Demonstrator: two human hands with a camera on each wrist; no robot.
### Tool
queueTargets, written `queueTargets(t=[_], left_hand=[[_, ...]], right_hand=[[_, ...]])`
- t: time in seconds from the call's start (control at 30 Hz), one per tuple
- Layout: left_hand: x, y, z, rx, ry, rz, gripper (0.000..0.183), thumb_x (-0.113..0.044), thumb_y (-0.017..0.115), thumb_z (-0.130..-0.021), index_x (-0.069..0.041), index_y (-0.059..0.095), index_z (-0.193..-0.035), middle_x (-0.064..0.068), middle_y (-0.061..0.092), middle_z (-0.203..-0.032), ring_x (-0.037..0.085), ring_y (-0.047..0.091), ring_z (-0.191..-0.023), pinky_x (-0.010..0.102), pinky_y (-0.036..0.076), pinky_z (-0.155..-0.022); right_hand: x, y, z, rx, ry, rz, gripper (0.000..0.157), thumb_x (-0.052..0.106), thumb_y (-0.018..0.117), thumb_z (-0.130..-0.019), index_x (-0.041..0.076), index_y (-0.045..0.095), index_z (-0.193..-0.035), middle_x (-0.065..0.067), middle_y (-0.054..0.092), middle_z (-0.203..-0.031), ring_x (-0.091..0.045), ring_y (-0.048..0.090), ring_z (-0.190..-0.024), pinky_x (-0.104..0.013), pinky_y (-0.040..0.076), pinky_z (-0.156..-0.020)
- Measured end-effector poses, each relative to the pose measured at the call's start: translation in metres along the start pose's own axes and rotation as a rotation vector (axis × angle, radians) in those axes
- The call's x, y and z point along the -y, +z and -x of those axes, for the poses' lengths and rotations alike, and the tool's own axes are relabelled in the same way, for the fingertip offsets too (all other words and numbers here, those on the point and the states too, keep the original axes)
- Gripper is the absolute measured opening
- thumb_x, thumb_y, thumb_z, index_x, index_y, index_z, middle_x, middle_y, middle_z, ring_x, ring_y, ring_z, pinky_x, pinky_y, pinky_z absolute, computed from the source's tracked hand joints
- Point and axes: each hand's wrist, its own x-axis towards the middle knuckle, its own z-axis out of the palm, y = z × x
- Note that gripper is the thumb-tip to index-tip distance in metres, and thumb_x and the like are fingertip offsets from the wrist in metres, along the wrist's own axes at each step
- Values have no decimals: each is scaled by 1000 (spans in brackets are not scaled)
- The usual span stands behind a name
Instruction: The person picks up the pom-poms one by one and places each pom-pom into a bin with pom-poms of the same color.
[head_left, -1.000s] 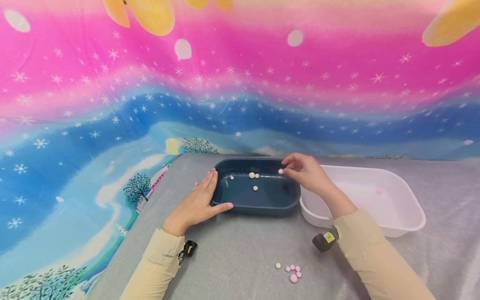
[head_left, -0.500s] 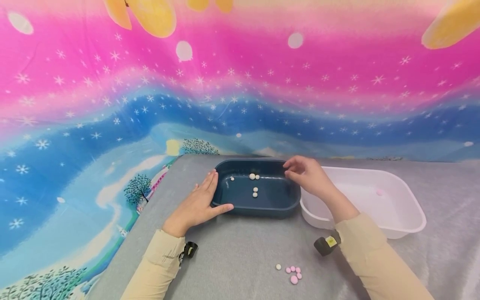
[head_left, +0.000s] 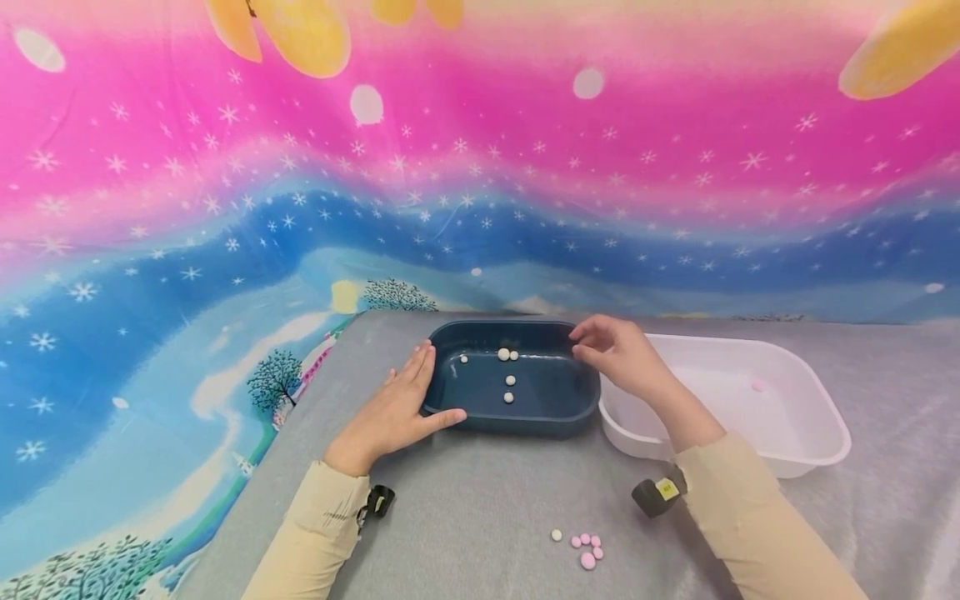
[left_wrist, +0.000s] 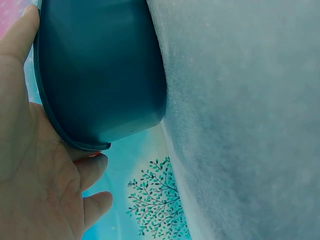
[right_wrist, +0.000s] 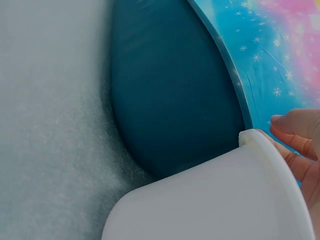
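My left hand (head_left: 393,408) rests with straight fingers along the left end of a dark blue basin (head_left: 517,421), its thumb over the front rim. In the left wrist view, that hand's palm lies beside the blue basin's wall (left_wrist: 105,70). Over the basin's right end, my right hand (head_left: 618,354) hangs with loosely bent fingers and nothing between them. Several small white balls lie on the basin's floor, among them one (head_left: 508,397) nearest the front. In the right wrist view, the right fingers (right_wrist: 295,122) show just past the white basin's rim.
A white basin (head_left: 817,417) stands against the blue one on the right, with a pink ball (head_left: 759,385) inside. On the grey cloth (head_left: 465,517) in front lie a white ball (head_left: 556,535) and several pink balls (head_left: 588,561). A colourful printed backdrop (head_left: 480,167) hangs behind.
My right hand has let go of a small white ball, which is now in the blue basin. One ball there has rolled towards the front. My left hand has stayed in place.
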Motion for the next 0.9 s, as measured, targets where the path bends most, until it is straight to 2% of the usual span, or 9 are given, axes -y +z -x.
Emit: queueTargets(t=[0.57,0.9], left_hand=[[0,0,0,-1,-6,9,114,-78,51,-84,-6,4,-159,9,1,-168,24,4,-156,57,15,-123],[1,1,0,-6,-1,0,114,-79,50,-84,-6,4,-159,10,2,-168,25,5,-156,57,15,-123]], right_hand=[[3,-4,8,2,-20,37,21,10,64,-94,4,67,-113,-12,74,-100,-23,65,-90,-37,52,-80],[6,-3,16,-7,-45,37,20,8,66,-93,2,68,-111,-11,73,-98,-22,64,-88,-36,50,-79]])
